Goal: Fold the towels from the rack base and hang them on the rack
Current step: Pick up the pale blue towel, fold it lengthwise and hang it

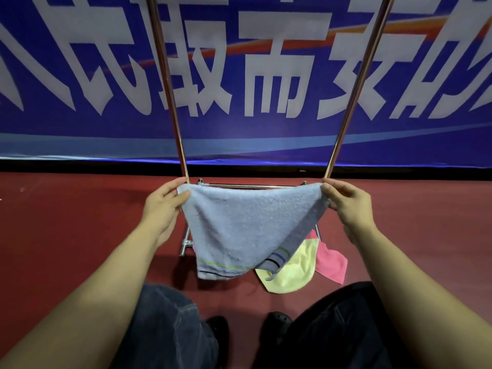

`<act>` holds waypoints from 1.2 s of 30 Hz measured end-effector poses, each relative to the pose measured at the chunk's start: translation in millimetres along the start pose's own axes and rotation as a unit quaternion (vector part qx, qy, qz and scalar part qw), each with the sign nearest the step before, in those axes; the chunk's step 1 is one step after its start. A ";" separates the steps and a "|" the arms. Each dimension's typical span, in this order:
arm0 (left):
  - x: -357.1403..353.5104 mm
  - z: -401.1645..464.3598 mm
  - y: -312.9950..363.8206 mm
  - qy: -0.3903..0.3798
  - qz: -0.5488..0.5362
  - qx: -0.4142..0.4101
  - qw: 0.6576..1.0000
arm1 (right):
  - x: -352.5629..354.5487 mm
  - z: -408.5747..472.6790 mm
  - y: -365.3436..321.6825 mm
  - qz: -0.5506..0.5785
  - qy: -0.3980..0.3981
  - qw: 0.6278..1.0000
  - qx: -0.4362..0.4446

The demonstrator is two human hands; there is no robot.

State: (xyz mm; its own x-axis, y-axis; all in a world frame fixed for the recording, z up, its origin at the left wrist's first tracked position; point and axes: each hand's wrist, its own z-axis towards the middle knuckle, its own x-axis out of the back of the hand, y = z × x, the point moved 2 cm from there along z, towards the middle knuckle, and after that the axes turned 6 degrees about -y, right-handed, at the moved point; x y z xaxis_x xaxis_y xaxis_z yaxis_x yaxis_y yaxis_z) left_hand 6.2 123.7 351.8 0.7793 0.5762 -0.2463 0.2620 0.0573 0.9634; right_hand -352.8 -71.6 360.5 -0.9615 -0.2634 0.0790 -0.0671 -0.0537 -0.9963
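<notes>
Head cam: left hand (162,206) & right hand (346,203) each pinch a top corner of blue towel (245,230), held up w/ rack base (247,186) behind. Yellow towel (292,272), pink towel (331,263) on red floor (66,222); rack poles (170,102) in front of banner (266,75).

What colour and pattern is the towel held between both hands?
Light blue towel with thin green and dark stripes near its lower edge; the head view shows it clearly.

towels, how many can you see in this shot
3. The blue towel hangs between the left hand and right hand. The yellow towel and pink towel lie below at the rack base. More may be hidden behind the blue one.
</notes>
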 end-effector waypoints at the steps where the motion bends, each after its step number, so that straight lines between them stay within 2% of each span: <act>1: 2.3 -0.2 0.8 0.002 0.018 -0.012 1.000 | 0.8 -0.4 -0.5 0.009 -0.005 1.000 -0.004; 4: 6.5 -0.1 0.2 0.028 0.160 -0.060 0.985 | 0.4 -1.5 -4.1 0.021 -0.020 1.000 -0.007; 9: 12.4 6.7 -4.3 0.055 0.367 -0.093 0.924 | -1.4 -6.0 -9.7 -0.014 -0.022 0.999 0.018; 12: 15.2 7.7 -4.4 0.053 0.408 -0.097 0.907 | -0.4 -6.9 -9.9 -0.043 -0.030 0.998 0.034; 18: 12.2 8.5 -6.4 0.046 0.468 -0.087 0.878 | 0.1 -6.9 -5.2 -0.029 -0.033 0.999 0.016; 20: 12.7 7.8 -9.4 0.045 0.471 -0.072 0.878 | 0.6 -5.7 -2.8 -0.029 -0.038 0.999 0.013; 21: 12.6 7.7 -10.8 0.045 0.449 -0.062 0.890 | 1.1 -5.2 -1.4 -0.029 -0.041 0.999 0.009; 24: 12.7 6.0 -11.1 0.050 0.261 -0.028 0.964 | 2.4 -4.1 2.6 -0.020 -0.044 0.999 -0.002; 25: 11.7 3.8 -8.8 0.058 0.198 -0.023 0.978 | 2.8 -3.8 3.8 -0.021 -0.045 0.999 -0.006; 29: 10.7 0.5 -0.5 0.067 0.074 -0.022 0.995 | 3.0 -1.9 7.4 -0.046 -0.037 0.998 -0.016; 32: 9.0 -2.2 2.9 0.046 0.108 -0.042 0.992 | 3.2 -1.2 8.9 -0.070 -0.029 0.997 -0.016; 36: 5.7 -5.6 9.5 0.044 0.290 -0.097 0.951 | 4.1 -0.8 9.1 -0.152 -0.016 0.988 -0.002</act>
State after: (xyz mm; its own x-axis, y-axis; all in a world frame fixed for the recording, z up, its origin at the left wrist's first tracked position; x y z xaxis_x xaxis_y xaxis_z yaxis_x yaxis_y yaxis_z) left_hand 10.0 132.1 360.1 0.7073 0.6227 0.3347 -0.3146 -0.1467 0.9378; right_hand -357.6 -72.3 351.7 -0.8875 -0.2662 0.3760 -0.3529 -0.1318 -0.9263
